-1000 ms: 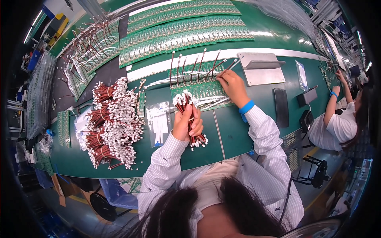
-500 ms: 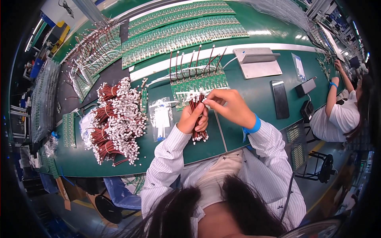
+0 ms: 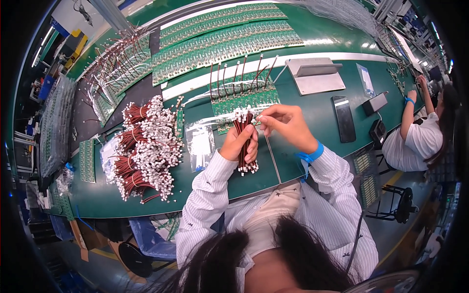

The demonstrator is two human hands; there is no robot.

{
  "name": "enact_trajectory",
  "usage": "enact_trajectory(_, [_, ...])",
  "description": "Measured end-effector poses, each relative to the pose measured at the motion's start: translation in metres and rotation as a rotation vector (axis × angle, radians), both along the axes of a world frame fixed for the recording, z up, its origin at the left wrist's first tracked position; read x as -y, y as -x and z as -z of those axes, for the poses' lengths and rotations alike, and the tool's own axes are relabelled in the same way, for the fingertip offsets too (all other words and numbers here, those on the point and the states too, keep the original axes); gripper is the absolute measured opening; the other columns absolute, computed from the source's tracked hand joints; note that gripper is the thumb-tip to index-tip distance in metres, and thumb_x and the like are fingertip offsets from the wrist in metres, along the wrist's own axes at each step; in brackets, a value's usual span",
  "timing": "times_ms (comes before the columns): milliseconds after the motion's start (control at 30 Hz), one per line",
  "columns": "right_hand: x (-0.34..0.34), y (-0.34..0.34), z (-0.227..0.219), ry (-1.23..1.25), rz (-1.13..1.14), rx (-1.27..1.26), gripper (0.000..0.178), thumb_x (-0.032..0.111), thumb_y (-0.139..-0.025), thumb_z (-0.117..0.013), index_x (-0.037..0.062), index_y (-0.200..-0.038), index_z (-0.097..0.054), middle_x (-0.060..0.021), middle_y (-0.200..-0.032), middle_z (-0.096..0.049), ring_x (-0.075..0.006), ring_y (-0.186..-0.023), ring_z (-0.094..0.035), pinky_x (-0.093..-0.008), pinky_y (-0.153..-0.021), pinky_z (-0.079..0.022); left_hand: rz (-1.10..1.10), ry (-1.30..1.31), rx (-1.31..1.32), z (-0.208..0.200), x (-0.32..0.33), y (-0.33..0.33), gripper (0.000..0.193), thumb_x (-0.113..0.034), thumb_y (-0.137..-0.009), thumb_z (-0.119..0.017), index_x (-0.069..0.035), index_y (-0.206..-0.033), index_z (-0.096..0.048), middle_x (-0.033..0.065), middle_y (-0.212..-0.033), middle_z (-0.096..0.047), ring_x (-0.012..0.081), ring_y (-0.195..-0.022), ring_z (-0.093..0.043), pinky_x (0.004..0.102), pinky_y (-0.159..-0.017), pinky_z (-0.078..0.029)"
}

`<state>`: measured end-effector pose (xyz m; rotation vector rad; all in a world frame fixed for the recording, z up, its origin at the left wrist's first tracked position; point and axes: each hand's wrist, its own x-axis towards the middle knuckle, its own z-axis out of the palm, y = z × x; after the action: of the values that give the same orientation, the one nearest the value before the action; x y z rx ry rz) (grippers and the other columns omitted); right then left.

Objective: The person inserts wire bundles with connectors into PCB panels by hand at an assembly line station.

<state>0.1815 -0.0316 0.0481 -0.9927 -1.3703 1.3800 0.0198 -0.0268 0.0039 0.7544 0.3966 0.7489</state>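
My left hand (image 3: 238, 145) is wrapped round a bundle of dark red connector wires (image 3: 242, 123), held upright with white plugs at both ends. Just to the right of the bundle's top, my right hand (image 3: 291, 128) has thumb and forefinger pinched together. Whatever sits between those fingertips is too small to make out. Behind the bundle lies a green circuit board panel (image 3: 267, 96), with several dark wires standing up from it. To the left of my hands is a large pile of banded wire bundles (image 3: 149, 146) with white plugs.
Long rows of green circuit boards (image 3: 224, 41) lie at the back, and wired boards (image 3: 115, 73) at the back left. A metal block (image 3: 317, 78), a black phone (image 3: 344, 119) and a small grey box (image 3: 375, 104) are on the right. A co-worker (image 3: 415, 136) sits at far right.
My right hand has drawn slightly right, away from the top of the wire bundle, its fingertips still pinched. The left hand keeps its hold on the bundle. The view has shifted slightly.
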Motion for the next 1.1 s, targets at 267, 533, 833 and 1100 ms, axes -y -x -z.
enact_trajectory(267, [0.003, -0.017, -0.03, -0.116, 0.345, -0.239, 0.014, 0.01, -0.08, -0.049, -0.0028, -0.086, -0.052, -0.0071, -0.067, -0.055, -0.0131, -0.058, -0.054, -0.0243, -0.054, -0.045, -0.052, 0.069, 0.021, -0.001, 0.0, -0.004, 0.029, -0.028, -0.085, -0.042, -0.001, -0.074, -0.043, 0.0051, -0.047, -0.041, 0.0134, -0.032, -0.039, 0.0253, -0.03, -0.031])
enact_trajectory(533, [0.038, -0.009, -0.019, -0.399, 0.142, -0.105, 0.005, -0.003, -0.074, -0.049, -0.0047, -0.079, -0.05, -0.01, -0.07, -0.056, -0.0152, -0.061, -0.057, -0.0249, -0.058, -0.048, -0.315, 0.113, 0.141, 0.004, -0.008, 0.002, 0.025, -0.027, -0.087, -0.039, -0.004, -0.079, -0.042, 0.0057, -0.066, -0.045, 0.0074, -0.035, -0.032, 0.0212, -0.033, -0.025])
enact_trajectory(833, [0.051, -0.001, 0.021, -0.169, 0.056, 0.36, 0.008, -0.003, -0.072, -0.05, -0.0028, -0.08, -0.05, -0.0088, -0.073, -0.056, -0.0156, -0.068, -0.058, -0.0248, -0.062, -0.047, -0.469, 0.063, 0.148, 0.0, -0.013, 0.008, 0.027, -0.028, -0.086, -0.04, -0.003, -0.076, -0.042, 0.0042, -0.057, -0.044, 0.0071, -0.035, -0.033, 0.0211, -0.033, -0.026])
enact_trajectory(1100, [0.039, -0.004, 0.017, 0.091, -0.175, 0.291, 0.007, -0.001, -0.075, -0.052, -0.0037, -0.081, -0.052, -0.0092, -0.078, -0.056, -0.0148, -0.073, -0.057, -0.0238, -0.064, -0.046, -0.546, -0.03, 0.075, 0.003, -0.015, 0.007, 0.028, -0.028, -0.085, -0.042, 0.0, -0.08, -0.043, 0.0135, -0.064, -0.051, 0.0122, -0.037, -0.042, 0.0253, -0.034, -0.036])
